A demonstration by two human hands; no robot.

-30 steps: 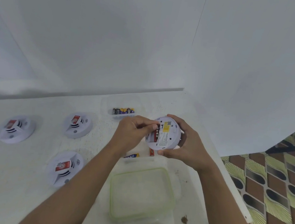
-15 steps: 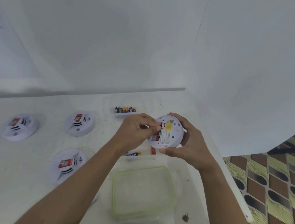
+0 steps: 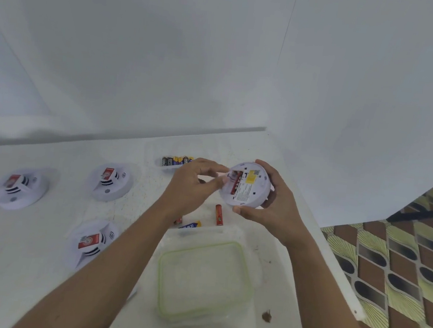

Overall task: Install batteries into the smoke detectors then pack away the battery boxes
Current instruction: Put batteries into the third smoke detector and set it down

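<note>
White walls close in a white tabletop (image 3: pixel 36 264), and a brown-and-yellow patterned floor (image 3: pixel 400 265) shows past its right edge. At the left of the table, three round white smoke detectors with red labels lie face up: one far left (image 3: pixel 19 188), one further back (image 3: pixel 111 180) and one nearer (image 3: pixel 93 241). Right of them, at the far side, a clear plastic battery tray (image 3: pixel 176 160) holds a row of dark and yellow cells. Near the middle lie a blue-and-yellow battery (image 3: pixel 191 224) and a red cylindrical battery (image 3: pixel 219 214), just beyond a clear plastic box with a green-rimmed lid (image 3: pixel 205 278).

The step in hand looks like seating a cell in the back of a lifted detector. To do it well, match the poles to the marks in the bay, press the spring end in first, then push the other end down until the cell lies level. The holding hand should keep the body steady and tilted toward the eyes.

The left hand (image 3: pixel 194 185) is half curled, forefinger and thumb tips at the left edge of the open bay, where a red cell (image 3: pixel 235 183) lies. Whether they pinch it or only press it, I cannot tell. The right hand (image 3: pixel 274 211) wraps the right rim of the upturned white disc-shaped smoke detector (image 3: pixel 250 192), thumb at its near edge and fingers over its far edge. It holds the detector above the table, right of centre.
</note>
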